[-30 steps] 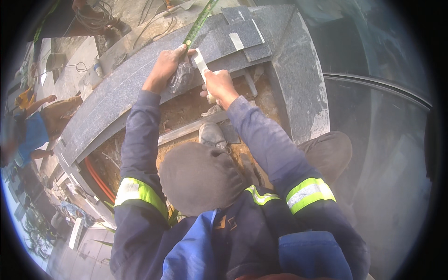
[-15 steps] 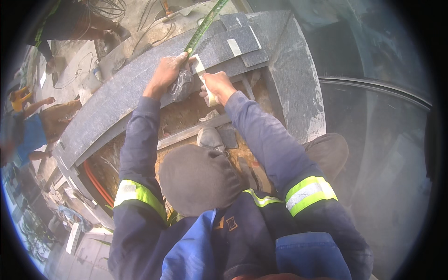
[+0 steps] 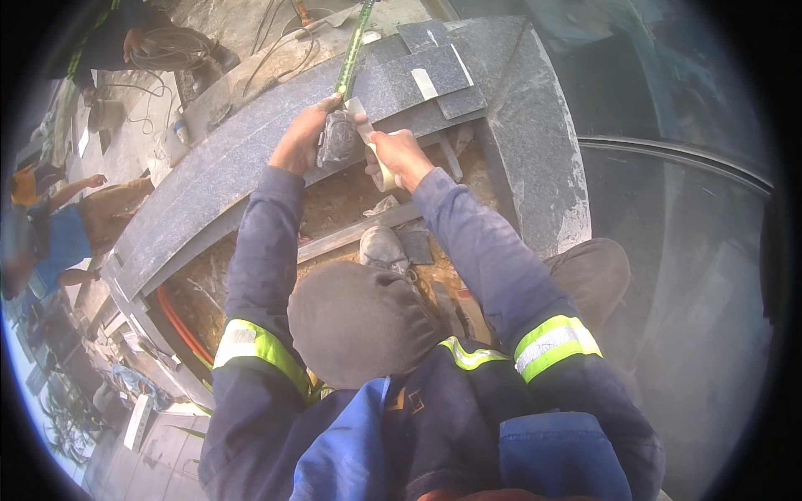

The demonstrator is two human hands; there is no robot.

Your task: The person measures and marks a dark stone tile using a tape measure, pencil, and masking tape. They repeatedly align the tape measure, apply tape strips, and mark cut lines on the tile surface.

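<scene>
In my left hand [image 3: 302,136] is a tape measure [image 3: 337,138] with a dull grey, scuffed case. Its green blade [image 3: 353,54] runs out away from me across the dark stone slabs. My right hand [image 3: 403,157] is closed on a cream strip [image 3: 359,113], which looks like masking tape with a rounded lower end. The strip's upper end lies close beside the measure's case. Both hands are over the inner edge of the curved grey stone coping [image 3: 209,171]. Beyond them, smaller slabs [image 3: 434,68] lie stacked, and a white piece [image 3: 423,83] is on top.
A wide stone slab [image 3: 539,142] borders a dark glassy surface [image 3: 677,275] on the right. Inside the coping are bare soil, a wooden batten [image 3: 359,231], my shoe [image 3: 383,249] and orange conduit [image 3: 182,326]. Other people work at left, one in blue [image 3: 67,246], another near coiled cable [image 3: 171,50].
The tape measure's case has turned more upright and shows more fully beside my left hand. The blade points more steeply away. My right hand still grips the cream strip and has shifted slightly rightward.
</scene>
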